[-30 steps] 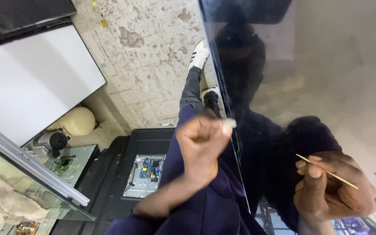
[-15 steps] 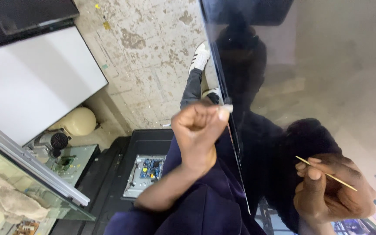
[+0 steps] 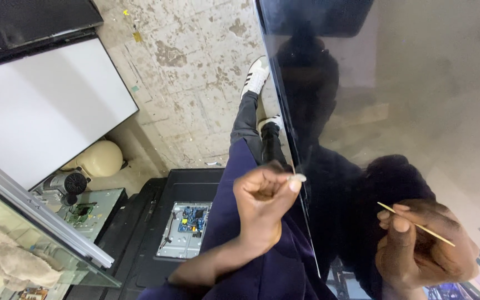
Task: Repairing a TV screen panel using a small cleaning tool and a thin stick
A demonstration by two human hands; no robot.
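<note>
A big, dark, shiny glass screen panel [image 3: 395, 111] stands on its edge and fills the right side of the view. Everything else is told from this panel.

The left hand [image 3: 265, 203] is just at the panel's left edge, low down. The arm comes up from the bottom in a dark purple sleeve [image 3: 273, 272], and the wrist is bent so the hand curls into a loose fist. Its thumb and first finger pinch a tiny pale bit [image 3: 296, 178] that touches the panel's thin edge. What the bit is, I cannot tell.

The right hand [image 3: 423, 250] lies against the front of the panel, near its bottom right corner. The fingers are folded in, and they grip a thin, light wooden stick [image 3: 416, 224]. The stick slants across the fingers, with both ends poking out.

Left of the panel, down on the floor, lies a black flat case with a blue circuit board [image 3: 187, 219] showing inside it. Further left is a large white flat board [image 3: 40, 105]. Above the left hand, close to the panel's edge, a foot in a white shoe [image 3: 255, 75] stands on the worn, speckled floor [image 3: 195, 72].
</note>
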